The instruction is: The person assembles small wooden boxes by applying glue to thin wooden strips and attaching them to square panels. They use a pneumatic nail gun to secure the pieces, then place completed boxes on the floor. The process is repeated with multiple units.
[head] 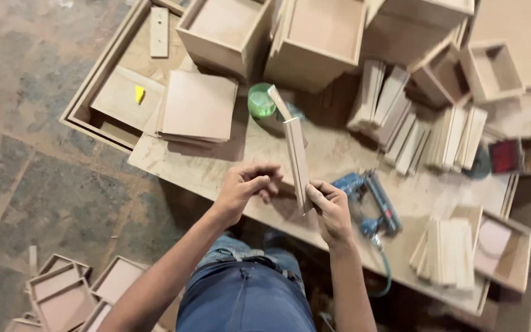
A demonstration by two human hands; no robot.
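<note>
Nearest the camera, at six o'clock, are the person's blue jeans [245,295], cut off by the bottom edge, with both forearms reaching up from them toward the centre. The right hand [332,211] grasps the near end of a thin wooden strip [297,163], thumb and fingers pinched on its lower edge; the strip stands on its narrow side and points away toward twelve o'clock. The left hand [245,185], just beside it at nine o'clock of the strip, is loosely curled, fingertips bent inward near the strip; whether it touches the wood or holds something small cannot be made out. Both hands hover over the near edge of a pale workbench [228,163].

At three o'clock of the right hand a blue nail gun [370,200] lies on the bench, its hose trailing down off the edge. Beyond the strip, toward twelve o'clock, sits a green round container [261,101], partly hidden behind a second strip. At eleven o'clock lies a stack of square boards [198,107], and past it a shallow tray [102,80] holding a small yellow piece. Open wooden boxes [225,31] crowd the top edge, cut off there. At two o'clock bundles of slats [401,117] lean together, blurred. At four o'clock more slats [447,252] rest by a box. Frames [62,295] lie on the stone floor at eight o'clock
</note>
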